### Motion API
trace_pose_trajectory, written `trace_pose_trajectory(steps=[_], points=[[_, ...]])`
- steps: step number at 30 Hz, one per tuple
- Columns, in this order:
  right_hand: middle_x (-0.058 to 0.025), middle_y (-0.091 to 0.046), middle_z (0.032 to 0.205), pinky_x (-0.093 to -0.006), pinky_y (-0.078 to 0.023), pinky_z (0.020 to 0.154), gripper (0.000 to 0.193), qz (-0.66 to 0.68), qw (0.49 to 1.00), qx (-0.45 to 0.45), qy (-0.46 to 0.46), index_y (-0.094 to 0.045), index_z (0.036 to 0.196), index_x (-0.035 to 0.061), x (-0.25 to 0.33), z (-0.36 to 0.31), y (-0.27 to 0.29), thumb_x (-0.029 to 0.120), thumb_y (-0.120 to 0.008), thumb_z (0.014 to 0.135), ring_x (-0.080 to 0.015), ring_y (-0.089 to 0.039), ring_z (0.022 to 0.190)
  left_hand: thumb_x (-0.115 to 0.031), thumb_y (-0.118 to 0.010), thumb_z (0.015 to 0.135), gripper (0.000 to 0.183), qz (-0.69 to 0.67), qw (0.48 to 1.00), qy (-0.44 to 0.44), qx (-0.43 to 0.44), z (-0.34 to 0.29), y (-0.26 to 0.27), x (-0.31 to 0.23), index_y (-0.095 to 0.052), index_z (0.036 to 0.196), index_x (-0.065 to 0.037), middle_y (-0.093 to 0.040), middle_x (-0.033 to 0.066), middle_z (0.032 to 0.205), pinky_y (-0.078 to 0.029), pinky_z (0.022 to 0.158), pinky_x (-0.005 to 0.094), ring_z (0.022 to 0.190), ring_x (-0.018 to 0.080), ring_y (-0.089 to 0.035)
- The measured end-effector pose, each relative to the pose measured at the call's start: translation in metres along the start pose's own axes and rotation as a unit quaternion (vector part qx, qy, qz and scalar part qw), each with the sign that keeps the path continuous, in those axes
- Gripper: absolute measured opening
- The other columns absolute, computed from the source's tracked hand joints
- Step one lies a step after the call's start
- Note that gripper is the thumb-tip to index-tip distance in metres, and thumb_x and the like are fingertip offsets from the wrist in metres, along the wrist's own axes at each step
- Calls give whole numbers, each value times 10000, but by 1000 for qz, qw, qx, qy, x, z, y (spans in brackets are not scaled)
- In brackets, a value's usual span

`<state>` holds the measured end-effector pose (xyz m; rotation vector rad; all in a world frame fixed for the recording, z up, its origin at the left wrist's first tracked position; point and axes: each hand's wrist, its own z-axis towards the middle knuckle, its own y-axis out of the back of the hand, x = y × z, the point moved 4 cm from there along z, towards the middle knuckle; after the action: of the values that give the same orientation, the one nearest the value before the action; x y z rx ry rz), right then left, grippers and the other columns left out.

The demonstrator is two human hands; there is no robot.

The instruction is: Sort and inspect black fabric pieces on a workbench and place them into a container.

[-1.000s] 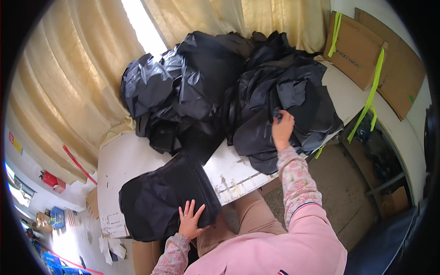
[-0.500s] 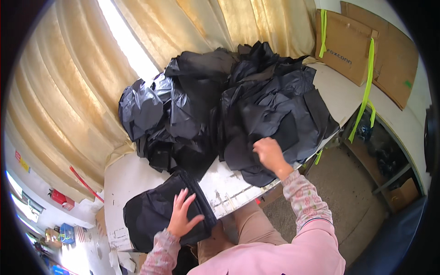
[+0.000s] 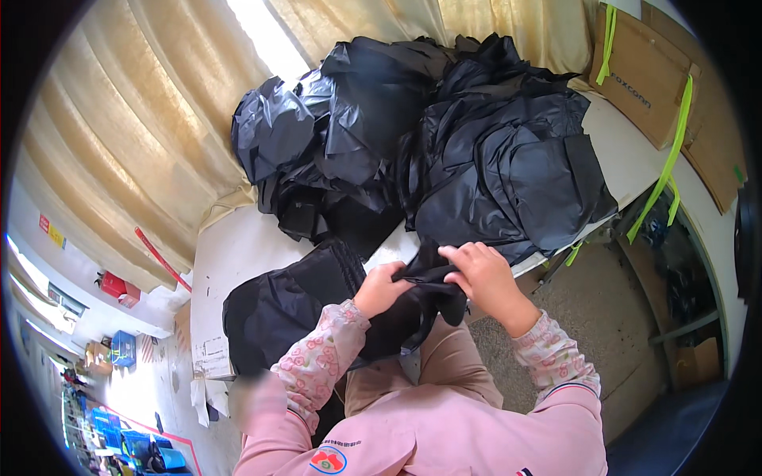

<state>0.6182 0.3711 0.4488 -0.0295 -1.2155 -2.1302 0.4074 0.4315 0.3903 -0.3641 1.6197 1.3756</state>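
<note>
A piece of thin black fabric [image 3: 435, 287] is bunched between my two hands, above the table's near edge. My left hand [image 3: 381, 290] pinches its left side. My right hand [image 3: 488, 284] grips the upper right of it, fingers curled over the top. Beside my left forearm lies a flat stack of black fabric pieces [image 3: 278, 297], partly covered by that sleeve. Farther back, a big crumpled heap of glossy black fabric [image 3: 508, 170] covers much of the table.
The white table [image 3: 230, 246] has a worn front edge. Yellowish curtains [image 3: 151, 135] hang behind it. Cardboard sheets [image 3: 635, 87] lean at the back right, with bright yellow-green straps [image 3: 671, 151] nearby. Lower right stands an open shelf [image 3: 675, 270]. A red bar [image 3: 161, 258] slants beside the curtain.
My right hand has come back from the heap toward me with a black fabric piece. My left hand has left the stack and moved right to grasp that piece. The view has shifted.
</note>
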Motion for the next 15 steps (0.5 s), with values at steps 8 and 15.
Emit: trace_pose_trajectory(steps=[8,15], points=[[-93,-623,856,-322,-487,661,162,221,965,-67,-121,-651,952,44,-20,-35,-34,109,-716,818,-224,-619,751,43,-663,751,302,-348,932,51,-92,-14,18,-9,-643,1052,39,-686,39,908,-495,757,259,809,77,-595],[-78,-628,1037,-275,-494,791,521,447,882,56,-136,-527,1253,48,21,5,-49,87,-742,780,-148,-617,871,-32,-768,698,299,-14,976,-118,-184,-32,14,-47,-490,810,-23,-511,36,644,-420,580,274,618,98,-471]])
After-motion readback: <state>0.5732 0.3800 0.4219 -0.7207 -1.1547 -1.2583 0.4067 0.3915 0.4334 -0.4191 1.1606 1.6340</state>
